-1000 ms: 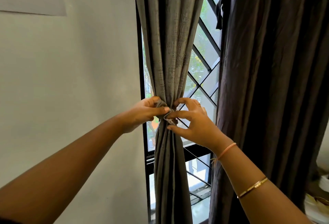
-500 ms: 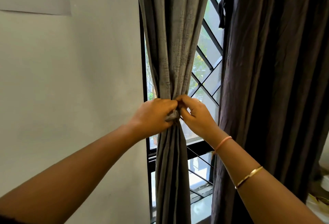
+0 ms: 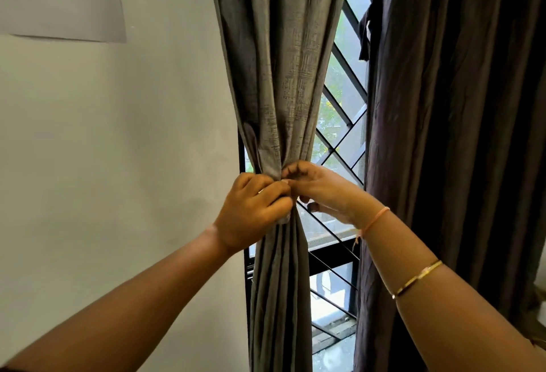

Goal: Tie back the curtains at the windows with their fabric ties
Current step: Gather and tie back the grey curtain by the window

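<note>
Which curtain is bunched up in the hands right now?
The grey curtain, next to the wall: the left hand and right hand grip it where it narrows. The dark curtain to its right hangs loose, untouched.

The one head-worn camera is looking forward along the person's outstretched forearms, sitting close to the curtain and facing the window and wall.

The grey curtain is coarse, matt woven cloth with a rough crosshatch grain, the dark curtain smoother, crinkled cloth, the window bars matt black metal, the wall smooth matt paint, the bangle glossy gold metal.
</note>
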{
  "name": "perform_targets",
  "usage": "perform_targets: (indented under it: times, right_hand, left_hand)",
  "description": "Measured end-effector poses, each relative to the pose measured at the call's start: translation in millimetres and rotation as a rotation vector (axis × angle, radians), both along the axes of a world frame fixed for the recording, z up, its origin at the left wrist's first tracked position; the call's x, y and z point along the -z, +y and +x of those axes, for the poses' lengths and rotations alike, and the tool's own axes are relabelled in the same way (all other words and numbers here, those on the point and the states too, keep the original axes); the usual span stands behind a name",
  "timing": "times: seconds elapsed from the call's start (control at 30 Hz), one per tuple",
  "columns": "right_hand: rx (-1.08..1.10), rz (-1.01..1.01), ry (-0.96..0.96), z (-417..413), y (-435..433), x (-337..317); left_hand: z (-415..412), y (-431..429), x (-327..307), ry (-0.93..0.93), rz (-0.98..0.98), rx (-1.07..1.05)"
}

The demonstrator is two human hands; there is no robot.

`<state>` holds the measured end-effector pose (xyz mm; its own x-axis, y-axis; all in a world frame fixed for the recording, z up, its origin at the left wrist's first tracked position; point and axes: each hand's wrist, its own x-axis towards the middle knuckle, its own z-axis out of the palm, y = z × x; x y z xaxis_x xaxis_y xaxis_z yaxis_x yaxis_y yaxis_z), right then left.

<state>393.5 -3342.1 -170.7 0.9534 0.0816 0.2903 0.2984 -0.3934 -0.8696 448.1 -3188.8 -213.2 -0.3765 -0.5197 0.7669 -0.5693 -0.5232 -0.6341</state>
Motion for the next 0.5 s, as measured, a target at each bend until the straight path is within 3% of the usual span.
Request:
perform_targets:
  times: [0.2,0.27,0.4,0.5]
  right_hand:
    - [0.030,0.532,-0.002,2.4,6.8,22.3]
    - [0.120,0.555,-0.113,4.2,11.6,33.4]
    - [0.390,0.309,-0.342,2.5,16.7,53.2]
    - [0.428,0.514,-0.350,0.1,9.7,58.8]
  left_hand:
    - [0.1,1.5,20.0,0.364,-0.137,-0.085]
    - [-2.8,0.7,28.4,0.472,-0.140,-0.102]
    - [-7.9,0.1,35.5,0.730,-0.118,-0.061]
    - [-9.0,5.3,36.5,0.841,-0.078,-0.041]
